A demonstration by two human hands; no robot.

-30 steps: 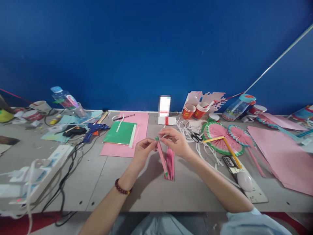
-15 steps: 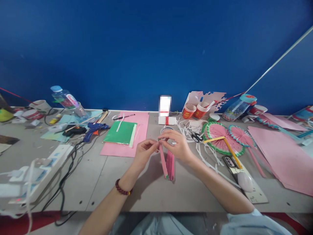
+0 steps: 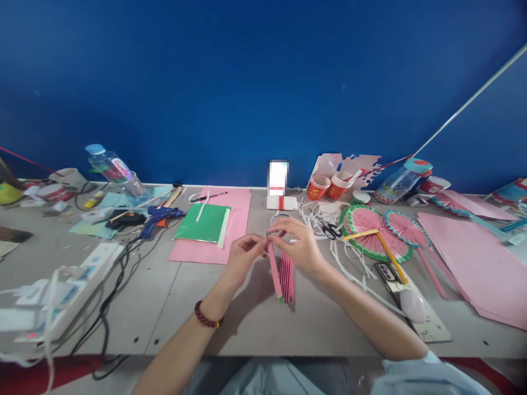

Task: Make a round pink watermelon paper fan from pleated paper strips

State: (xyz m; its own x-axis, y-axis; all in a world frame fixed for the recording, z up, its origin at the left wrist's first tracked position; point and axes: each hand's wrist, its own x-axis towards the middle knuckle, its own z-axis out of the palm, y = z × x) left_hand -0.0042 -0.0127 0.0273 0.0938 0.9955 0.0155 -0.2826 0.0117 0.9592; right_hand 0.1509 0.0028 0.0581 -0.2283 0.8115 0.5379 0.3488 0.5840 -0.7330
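With my left hand (image 3: pixel 242 255) and right hand (image 3: pixel 297 246) both pinching the top of the pleated pink paper (image 3: pixel 284 277) standing on the table (image 3: pixel 247 323), I judge the folding nearly done, the fan not yet spread like the finished watermelon fan (image 3: pixel 366 225) nearby.
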